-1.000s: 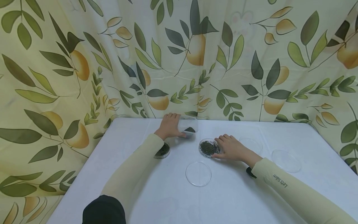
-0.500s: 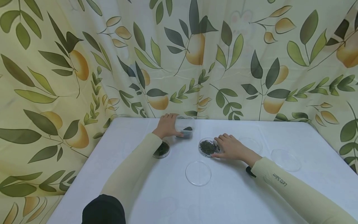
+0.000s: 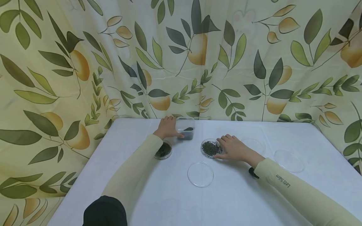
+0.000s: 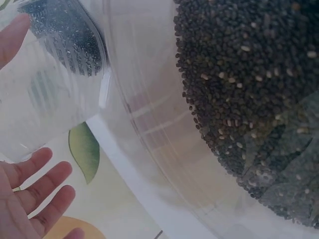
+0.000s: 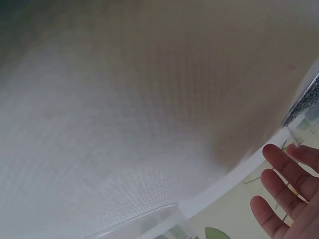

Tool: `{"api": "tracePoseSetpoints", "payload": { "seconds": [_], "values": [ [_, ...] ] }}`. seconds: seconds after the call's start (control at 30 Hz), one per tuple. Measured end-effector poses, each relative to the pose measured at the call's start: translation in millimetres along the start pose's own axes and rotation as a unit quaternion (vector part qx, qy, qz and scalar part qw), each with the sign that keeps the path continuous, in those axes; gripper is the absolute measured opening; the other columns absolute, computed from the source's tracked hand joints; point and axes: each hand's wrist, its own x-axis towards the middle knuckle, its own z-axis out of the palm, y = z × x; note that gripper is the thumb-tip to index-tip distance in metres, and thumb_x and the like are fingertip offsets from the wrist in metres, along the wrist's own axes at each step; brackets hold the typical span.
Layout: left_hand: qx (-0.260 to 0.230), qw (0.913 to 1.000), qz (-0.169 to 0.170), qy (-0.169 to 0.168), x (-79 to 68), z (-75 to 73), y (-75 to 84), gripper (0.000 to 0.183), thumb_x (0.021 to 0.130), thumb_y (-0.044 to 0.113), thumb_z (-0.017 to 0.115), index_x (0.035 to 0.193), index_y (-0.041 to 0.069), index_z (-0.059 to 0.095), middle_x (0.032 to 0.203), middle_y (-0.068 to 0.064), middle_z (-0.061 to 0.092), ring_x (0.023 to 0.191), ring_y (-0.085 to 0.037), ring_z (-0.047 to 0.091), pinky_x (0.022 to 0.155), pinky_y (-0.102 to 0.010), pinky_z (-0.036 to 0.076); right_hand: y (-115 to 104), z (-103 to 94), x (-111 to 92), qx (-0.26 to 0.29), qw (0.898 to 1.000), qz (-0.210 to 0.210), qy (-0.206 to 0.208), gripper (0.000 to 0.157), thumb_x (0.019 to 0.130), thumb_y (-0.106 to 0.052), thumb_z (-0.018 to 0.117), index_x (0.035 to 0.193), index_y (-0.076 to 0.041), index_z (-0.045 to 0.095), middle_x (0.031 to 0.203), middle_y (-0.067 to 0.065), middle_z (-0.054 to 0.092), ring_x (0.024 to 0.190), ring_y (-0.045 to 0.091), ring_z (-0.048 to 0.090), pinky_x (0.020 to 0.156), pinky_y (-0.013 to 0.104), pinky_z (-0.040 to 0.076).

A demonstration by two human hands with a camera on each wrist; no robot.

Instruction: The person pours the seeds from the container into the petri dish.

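My left hand [image 3: 167, 127] grips the left side of a clear plastic box [image 3: 190, 125] near the table's far edge. Dark seeds lie inside the box, and the left wrist view has it between thumb and fingers [image 4: 37, 204]. Partly under my left forearm sits a petri dish [image 3: 169, 154]; up close its black seeds [image 4: 249, 89] are speckled with white ones. Right of the box, a second petri dish [image 3: 202, 153] holds dark seeds. My right hand [image 3: 236, 149] holds this dish by its right rim, with thumb and fingers spread around it.
A clear round lid [image 3: 188, 180] lies in front of the second dish. Two more faint clear lids [image 3: 303, 164] lie to the right, one behind the right hand. A small black object [image 3: 253, 173] shows beside the right sleeve. A patterned curtain [image 3: 181, 62] hangs behind the white table [image 3: 226, 201].
My left hand has brought the tilted plastic box level and slightly left, and the seeds inside now lie along its bottom. The right hand stays at the dish.
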Motion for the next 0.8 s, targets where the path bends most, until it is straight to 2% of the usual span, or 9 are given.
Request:
{"api": "tracePoseSetpoints", "payload": {
  "seconds": [0.43, 0.47, 0.57, 0.67, 0.7, 0.8],
  "values": [
    [-0.013, 0.9998, -0.003, -0.013, -0.5, 0.1, -3.5, 0.099, 0.066, 0.067, 0.070, 0.135, 0.002, 0.042, 0.130, -0.016, 0.048, 0.123, -0.032, 0.043, 0.106, -0.046, 0.033, 1.0, 1.5, -0.4, 0.004, 1.000, 0.003, -0.005, 0.081, 0.077, -0.063, 0.061, 0.123, 0.003, 0.055, 0.110, 0.016, 0.061, 0.104, 0.032, 0.054, 0.084, 0.047, 0.045],
    [-0.009, 1.0000, 0.003, -0.002, 4.7, 6.4, -7.7, 0.103, 0.064, 0.072, 0.068, 0.134, 0.001, 0.042, 0.128, -0.017, 0.049, 0.121, -0.032, 0.043, 0.104, -0.045, 0.034, 0.6, 1.2, -0.5, 0.005, 1.000, 0.003, -0.005, 0.081, 0.077, -0.063, 0.061, 0.123, 0.003, 0.055, 0.111, 0.016, 0.060, 0.104, 0.032, 0.054, 0.084, 0.047, 0.045],
    [-0.004, 1.0000, 0.006, -0.002, 4.2, 6.0, -9.0, 0.109, 0.063, 0.074, 0.067, 0.139, 0.002, 0.037, 0.133, -0.017, 0.047, 0.125, -0.033, 0.041, 0.105, -0.046, 0.033, 0.0, 0.7, -0.6, 0.005, 1.000, 0.004, -0.008, 0.081, 0.077, -0.064, 0.060, 0.123, 0.003, 0.055, 0.110, 0.017, 0.060, 0.104, 0.032, 0.053, 0.084, 0.047, 0.044],
    [0.000, 1.0000, 0.007, 0.003, 3.4, 6.4, -10.1, 0.111, 0.065, 0.072, 0.068, 0.144, 0.004, 0.030, 0.139, -0.018, 0.041, 0.130, -0.034, 0.037, 0.109, -0.047, 0.030, -0.4, 0.1, -0.6, 0.003, 1.000, 0.005, -0.011, 0.082, 0.077, -0.064, 0.060, 0.124, 0.002, 0.054, 0.111, 0.016, 0.060, 0.104, 0.032, 0.053, 0.084, 0.047, 0.045],
    [-0.001, 1.0000, 0.002, -0.005, -2.2, 0.1, -6.5, 0.110, 0.067, 0.067, 0.070, 0.146, 0.004, 0.027, 0.143, -0.017, 0.038, 0.133, -0.034, 0.035, 0.111, -0.047, 0.028, -0.4, 0.0, -0.6, 0.002, 1.000, 0.005, -0.011, 0.082, 0.077, -0.065, 0.059, 0.124, 0.002, 0.054, 0.111, 0.016, 0.060, 0.104, 0.032, 0.053, 0.084, 0.047, 0.045],
    [0.002, 0.9998, 0.011, 0.017, -6.2, -0.7, -6.2, 0.107, 0.069, 0.064, 0.070, 0.146, 0.005, 0.027, 0.144, -0.016, 0.036, 0.133, -0.034, 0.034, 0.112, -0.047, 0.027, -0.2, -0.6, -0.7, 0.002, 1.000, 0.006, -0.012, 0.082, 0.077, -0.064, 0.060, 0.124, 0.003, 0.055, 0.111, 0.016, 0.060, 0.104, 0.032, 0.053, 0.084, 0.047, 0.045]
  ]
}}
